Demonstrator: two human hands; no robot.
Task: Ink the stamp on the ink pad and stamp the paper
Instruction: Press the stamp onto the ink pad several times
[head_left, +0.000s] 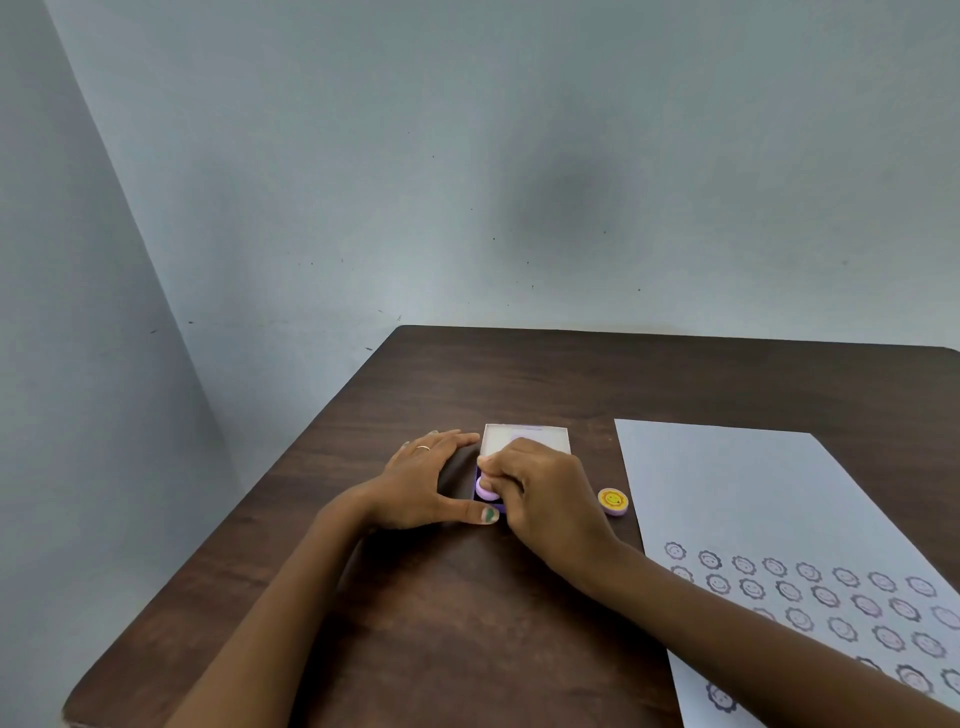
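Right hand (540, 493) presses stamp (487, 488) onto ink pad (524, 441).

The table (467, 623) showed dark wood grain with a dull sheen. The paper (737, 493) looked matt and smooth. The lilac stamp (487, 489) and the yellow-faced cap (613, 501) looked like smooth plastic. The wall (467, 156) was matt and painted.

I'm looking at a plain indoor room, more a bare desk corner than any fitted workplace: a dark wood-grain table (467, 597) is pushed into the corner where two pale blue-grey painted walls (467, 156) meet. The paint carries small scuffs and a dull smudge. Whether it is a home or an office, I cannot tell from what shows.
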